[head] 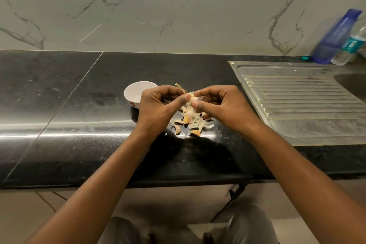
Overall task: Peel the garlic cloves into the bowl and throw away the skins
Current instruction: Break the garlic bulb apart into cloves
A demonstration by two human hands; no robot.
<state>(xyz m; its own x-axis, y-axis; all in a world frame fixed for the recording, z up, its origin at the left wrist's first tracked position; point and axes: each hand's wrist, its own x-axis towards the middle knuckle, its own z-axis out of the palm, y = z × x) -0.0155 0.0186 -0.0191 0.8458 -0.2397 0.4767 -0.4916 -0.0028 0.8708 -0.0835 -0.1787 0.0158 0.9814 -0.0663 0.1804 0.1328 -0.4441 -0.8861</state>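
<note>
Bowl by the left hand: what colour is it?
The bowl is white, with a red mark low on its outside; head view shows it.

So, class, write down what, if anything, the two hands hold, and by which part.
One garlic clove, pinched between thumbs and fingers: the left hand at its left side, the right hand at its right side.

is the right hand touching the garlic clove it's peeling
Touching. The head view shows the right hand pinching the garlic clove at its fingertips, with no gap, while the left hand pinches it from the other side.
</note>
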